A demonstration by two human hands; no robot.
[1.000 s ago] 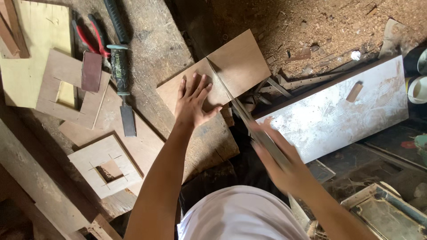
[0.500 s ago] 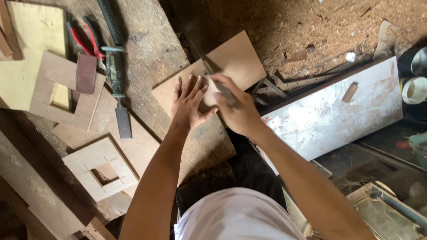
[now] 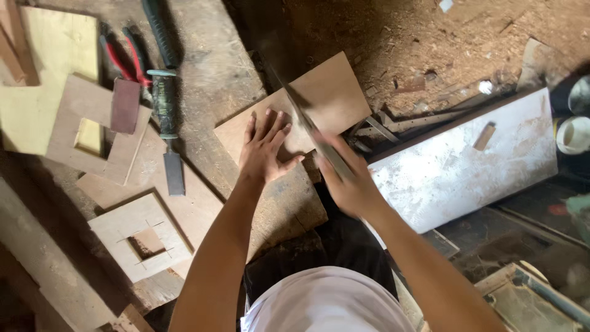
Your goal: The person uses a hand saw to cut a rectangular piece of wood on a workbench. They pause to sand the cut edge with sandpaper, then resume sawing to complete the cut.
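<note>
My left hand (image 3: pixel 265 146) lies flat, fingers spread, on a thin brown plywood board (image 3: pixel 326 92) that overhangs the edge of the wooden workbench (image 3: pixel 209 74). My right hand (image 3: pixel 347 181) grips the handle of a hand saw (image 3: pixel 301 110), whose motion-blurred blade slants up and left across the board just right of my left fingers.
A chisel (image 3: pixel 166 114) and red-handled pliers (image 3: pixel 126 58) lie on the bench at left, beside plywood pieces with square cutouts (image 3: pixel 138 243) and a small dark block (image 3: pixel 125 106). A white painted board (image 3: pixel 467 166) leans at right over a sawdust-strewn floor. Cups (image 3: pixel 574 132) stand far right.
My right hand went forward with the saw to the board, then drew back toward me. My left hand stays pressed on the board.
</note>
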